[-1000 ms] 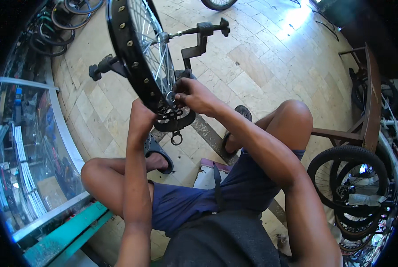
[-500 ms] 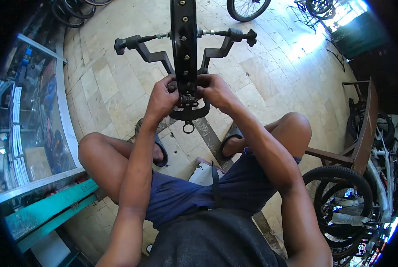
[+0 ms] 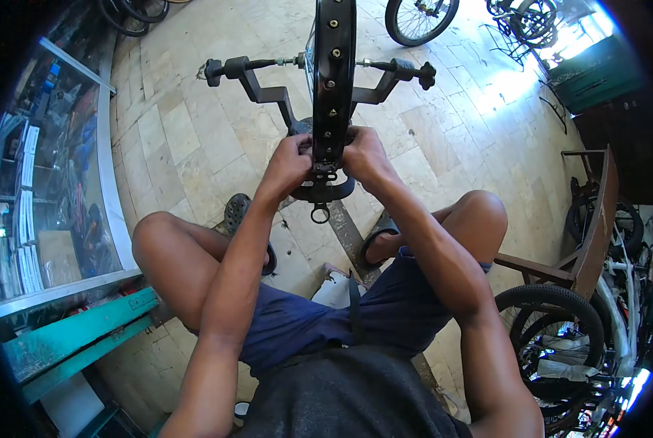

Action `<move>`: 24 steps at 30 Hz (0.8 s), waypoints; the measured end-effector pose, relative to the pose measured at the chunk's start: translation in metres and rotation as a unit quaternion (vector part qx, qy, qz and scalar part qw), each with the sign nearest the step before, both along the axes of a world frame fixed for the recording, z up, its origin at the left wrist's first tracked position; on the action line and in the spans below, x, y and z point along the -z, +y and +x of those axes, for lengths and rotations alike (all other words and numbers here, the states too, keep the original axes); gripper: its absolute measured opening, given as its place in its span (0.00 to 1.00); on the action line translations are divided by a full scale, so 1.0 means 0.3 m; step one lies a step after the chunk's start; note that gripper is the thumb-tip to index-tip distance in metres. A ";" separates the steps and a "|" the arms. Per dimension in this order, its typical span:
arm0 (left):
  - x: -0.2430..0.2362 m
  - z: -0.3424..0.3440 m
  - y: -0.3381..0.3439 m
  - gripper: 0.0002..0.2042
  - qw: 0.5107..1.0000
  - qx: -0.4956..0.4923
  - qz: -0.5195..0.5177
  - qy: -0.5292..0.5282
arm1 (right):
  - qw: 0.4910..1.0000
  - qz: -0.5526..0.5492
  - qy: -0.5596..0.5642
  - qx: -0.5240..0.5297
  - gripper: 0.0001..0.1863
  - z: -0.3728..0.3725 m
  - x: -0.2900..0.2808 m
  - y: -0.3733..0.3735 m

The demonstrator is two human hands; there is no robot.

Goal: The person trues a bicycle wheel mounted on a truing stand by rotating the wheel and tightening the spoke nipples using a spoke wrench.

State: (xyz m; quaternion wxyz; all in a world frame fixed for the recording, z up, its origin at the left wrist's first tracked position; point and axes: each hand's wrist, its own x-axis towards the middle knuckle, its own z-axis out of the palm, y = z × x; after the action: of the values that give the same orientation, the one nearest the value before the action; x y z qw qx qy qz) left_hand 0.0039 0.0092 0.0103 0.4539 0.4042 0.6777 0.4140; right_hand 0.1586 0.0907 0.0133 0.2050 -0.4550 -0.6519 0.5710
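Pale stone tiles [image 3: 195, 146] run under me, with a glass display case [image 3: 56, 182] at my left. Straight ahead, a black wheel rim [image 3: 331, 80] stands edge-on in a truing stand [image 3: 268, 87]. My left hand [image 3: 288, 164] and right hand [image 3: 363, 155] close around its lower edge; what the fingers pinch is probably a spoke nipple, hidden.

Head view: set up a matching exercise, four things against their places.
Things:
1. black wheel rim
2. left hand
3. right hand
4. glass display case

Places:
A. on the rim's right side
B. along the picture's left edge
C. upright in the stand, edge-on
D. on the rim's left side

Pairs: 1-C, 2-D, 3-A, 4-B
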 end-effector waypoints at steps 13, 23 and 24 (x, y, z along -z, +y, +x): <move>-0.083 0.016 -0.012 0.12 1.000 -0.005 -0.003 -0.010 | 0.990 -0.087 0.108 0.010 0.11 0.048 0.075 0.016; 0.003 -0.005 -0.043 0.12 0.999 -0.031 0.005 -0.027 | 0.988 -0.092 0.118 -0.045 0.14 0.051 0.123 0.044; 0.010 -0.005 -0.043 0.12 0.999 -0.021 0.002 -0.024 | 0.988 -0.084 0.122 -0.037 0.13 0.046 0.138 0.045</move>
State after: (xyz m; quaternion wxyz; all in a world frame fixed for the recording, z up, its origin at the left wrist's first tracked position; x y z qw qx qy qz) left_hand 0.0023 -0.0037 0.0073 0.4601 0.3811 0.6741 0.4344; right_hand 0.1726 0.1042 -0.0282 0.2228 -0.3728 -0.5877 0.6826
